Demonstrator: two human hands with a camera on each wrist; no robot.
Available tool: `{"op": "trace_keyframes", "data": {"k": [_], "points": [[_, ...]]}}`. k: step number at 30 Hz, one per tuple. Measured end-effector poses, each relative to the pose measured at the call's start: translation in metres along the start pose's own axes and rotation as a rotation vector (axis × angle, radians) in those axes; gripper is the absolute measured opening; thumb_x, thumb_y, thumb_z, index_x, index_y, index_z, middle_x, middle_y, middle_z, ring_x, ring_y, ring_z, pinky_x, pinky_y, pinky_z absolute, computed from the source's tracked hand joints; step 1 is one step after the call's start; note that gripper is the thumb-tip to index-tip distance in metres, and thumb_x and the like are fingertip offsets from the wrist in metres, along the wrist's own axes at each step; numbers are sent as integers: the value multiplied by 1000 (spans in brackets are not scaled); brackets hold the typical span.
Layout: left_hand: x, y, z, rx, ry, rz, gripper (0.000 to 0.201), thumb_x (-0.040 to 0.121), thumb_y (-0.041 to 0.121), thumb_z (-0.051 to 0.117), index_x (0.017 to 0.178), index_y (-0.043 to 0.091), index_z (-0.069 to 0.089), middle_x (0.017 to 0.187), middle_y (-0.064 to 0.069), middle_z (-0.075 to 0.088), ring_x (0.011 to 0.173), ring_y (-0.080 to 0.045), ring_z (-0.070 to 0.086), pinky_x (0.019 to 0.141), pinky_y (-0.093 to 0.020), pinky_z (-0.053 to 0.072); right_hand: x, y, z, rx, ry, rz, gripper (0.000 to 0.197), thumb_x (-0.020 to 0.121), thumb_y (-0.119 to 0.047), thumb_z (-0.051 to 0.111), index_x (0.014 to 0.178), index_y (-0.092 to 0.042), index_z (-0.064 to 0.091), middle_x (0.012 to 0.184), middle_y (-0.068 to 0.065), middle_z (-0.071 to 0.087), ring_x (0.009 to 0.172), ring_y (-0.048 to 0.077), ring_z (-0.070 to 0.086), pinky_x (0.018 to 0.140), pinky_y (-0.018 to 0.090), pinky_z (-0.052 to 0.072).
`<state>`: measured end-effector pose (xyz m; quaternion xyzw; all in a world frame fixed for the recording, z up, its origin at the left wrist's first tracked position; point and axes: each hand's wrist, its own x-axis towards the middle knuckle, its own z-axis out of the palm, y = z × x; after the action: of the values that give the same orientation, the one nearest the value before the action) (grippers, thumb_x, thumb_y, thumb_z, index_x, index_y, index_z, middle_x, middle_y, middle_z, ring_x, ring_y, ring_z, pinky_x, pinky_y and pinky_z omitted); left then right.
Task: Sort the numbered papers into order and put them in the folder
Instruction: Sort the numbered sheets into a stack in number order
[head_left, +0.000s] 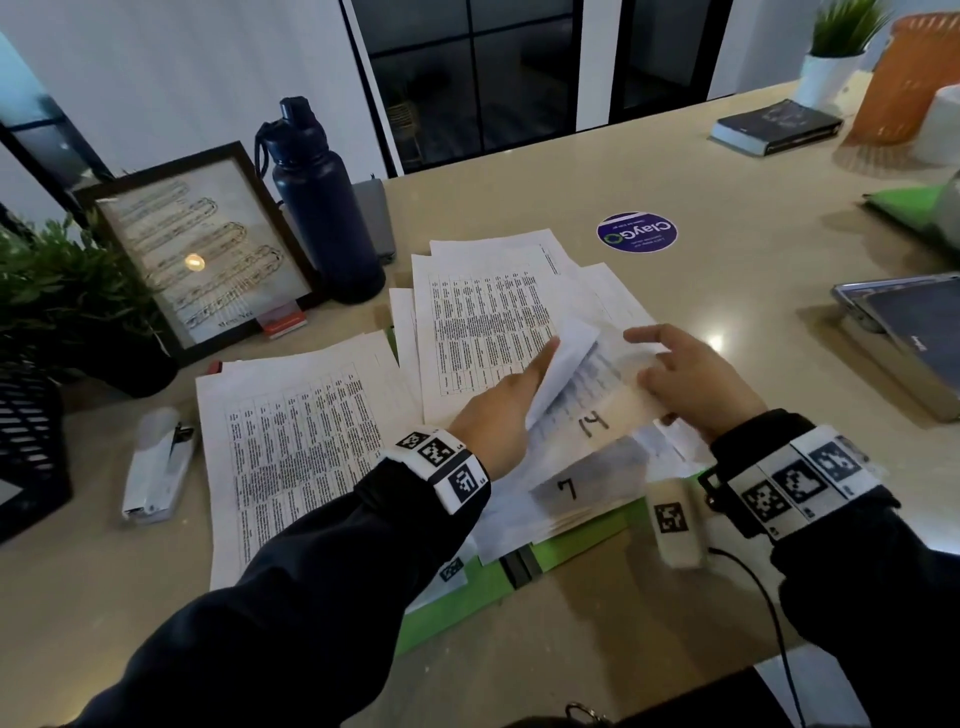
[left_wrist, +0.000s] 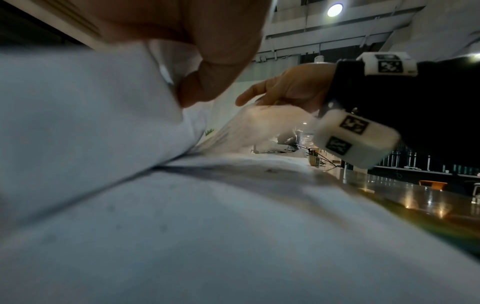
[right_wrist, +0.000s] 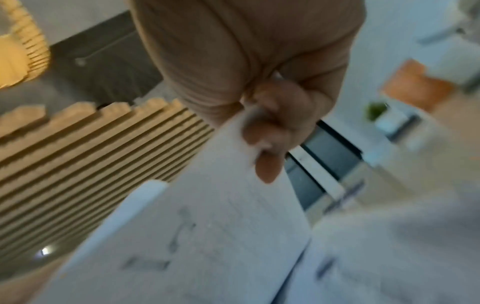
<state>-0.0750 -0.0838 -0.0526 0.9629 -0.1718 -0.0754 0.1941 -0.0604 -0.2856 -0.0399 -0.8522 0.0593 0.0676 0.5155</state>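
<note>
Printed, hand-numbered papers lie spread over the table. One pile (head_left: 296, 441) sits at the left, and a looser pile (head_left: 483, 322) is in the middle. A green folder (head_left: 587, 540) lies open near me under a stack whose top sheet is marked "7" (head_left: 569, 488). My left hand (head_left: 498, 410) holds up a curled blank-side sheet (head_left: 563, 364); its thumb (left_wrist: 207, 82) presses on that paper. My right hand (head_left: 691, 379) pinches the edge of a lifted sheet (head_left: 592, 421) with a handwritten number that looks like "14"; its fingers (right_wrist: 262, 131) curl over that edge.
A white stapler (head_left: 156, 467) lies left of the papers. A dark bottle (head_left: 322, 208), a framed picture (head_left: 202, 244) and a plant (head_left: 52, 291) stand at the back left. A laptop (head_left: 904, 332) sits at the right, and a round sticker (head_left: 636, 232) behind the papers.
</note>
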Motion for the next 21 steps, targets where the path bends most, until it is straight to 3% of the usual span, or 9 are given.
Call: {"op": "trace_keyframes", "data": {"k": [2,5,7,8,10,12,14,18,21], "points": [[1,0,1,44,-19,-19,89,88,-4,45,147,29,-12,118,-22,56,86,-30,58,67,-31,37,5,-4,-11,-310,156,-155,40,85,1,42,114,-19,60,99,6,65,78,24,58,60,22,41],[0,1,1,-9,-52,16,91,88,3,51,147,33,-12,126,-22,52,94,-32,60,71,-34,45,14,-5,-34,-511,375,-177,39,82,2,42,107,-17,66,109,12,67,98,32,59,72,27,39],[-2,-2,4,-27,-162,108,86,91,25,56,147,37,-7,149,-15,32,121,-28,51,94,-40,47,20,-2,-51,-521,456,-139,42,79,4,41,104,-18,66,109,15,67,100,34,59,76,31,44],[-2,-4,6,-13,-238,152,79,90,37,56,148,36,2,155,-8,22,134,-24,38,106,-41,38,21,-2,-59,-510,484,-138,43,78,6,41,103,-18,67,107,16,68,98,35,59,75,31,44],[-2,-6,6,-2,-347,163,60,89,50,52,144,34,32,158,1,13,141,-17,25,113,-33,27,20,-7,-71,-484,543,-183,42,80,6,39,103,-16,67,104,19,68,92,37,59,70,29,40],[-1,-6,2,-46,-352,100,48,90,50,48,134,31,50,157,1,16,137,-18,34,107,-29,28,13,-18,-79,-444,647,-322,42,84,4,36,103,-14,69,102,19,68,89,38,59,69,30,40],[-2,-10,-4,-88,-258,67,47,91,53,44,129,27,56,155,-1,25,134,-21,38,106,-31,29,1,-36,-81,-320,724,-505,41,88,-2,34,105,-13,69,102,9,67,85,31,61,65,27,46],[-12,-15,-21,-379,-30,49,86,67,87,31,127,29,53,143,2,45,119,-13,50,99,-32,38,-17,-78,-61,155,548,-702,40,86,1,35,101,-19,66,93,1,63,64,7,60,48,12,47],[-19,-13,-44,-967,83,-75,47,85,68,34,112,33,50,134,-1,52,108,-18,60,85,-40,53,-17,-98,-31,525,278,-722,48,78,10,35,91,-23,68,84,-5,67,68,14,62,51,22,51]]}}
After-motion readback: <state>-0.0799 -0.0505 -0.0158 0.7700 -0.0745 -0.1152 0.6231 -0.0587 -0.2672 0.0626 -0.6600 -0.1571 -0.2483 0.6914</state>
